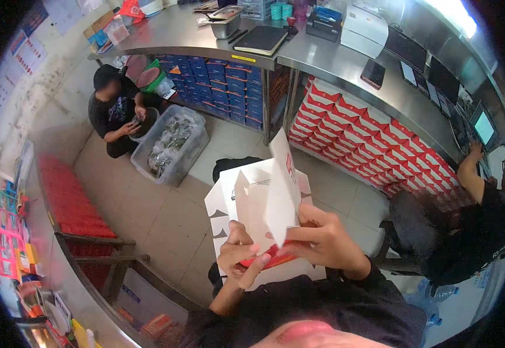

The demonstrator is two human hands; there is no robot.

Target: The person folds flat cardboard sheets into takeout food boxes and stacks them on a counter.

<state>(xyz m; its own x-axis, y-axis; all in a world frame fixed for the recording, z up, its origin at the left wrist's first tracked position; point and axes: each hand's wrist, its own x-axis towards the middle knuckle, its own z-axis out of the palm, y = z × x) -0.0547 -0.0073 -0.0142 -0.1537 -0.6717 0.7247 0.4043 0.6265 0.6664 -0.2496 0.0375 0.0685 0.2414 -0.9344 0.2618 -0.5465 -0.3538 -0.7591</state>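
Observation:
A partly folded white and red cardboard box [252, 200] stands above my lap, its inside open toward me. My left hand [239, 255] is closed on its near left edge, with thumb and fingers by the red panel. At the near right corner, my right hand [325, 238] pinches the box, and its fingertips partly go behind the card. One white panel sticks up tall on the right side. Beneath the box lie flat white cardboard blanks [220, 225] with grey marks, spread across my lap.
Ahead, a person [119, 110] crouches beside a clear plastic tub [171, 148] of small packets. Red and white boxes [345, 139] are stacked under the steel counter [328, 55], with blue boxes [215, 87] further left. Another person [461, 232] sits at the right; a steel bench [84, 278] stands left.

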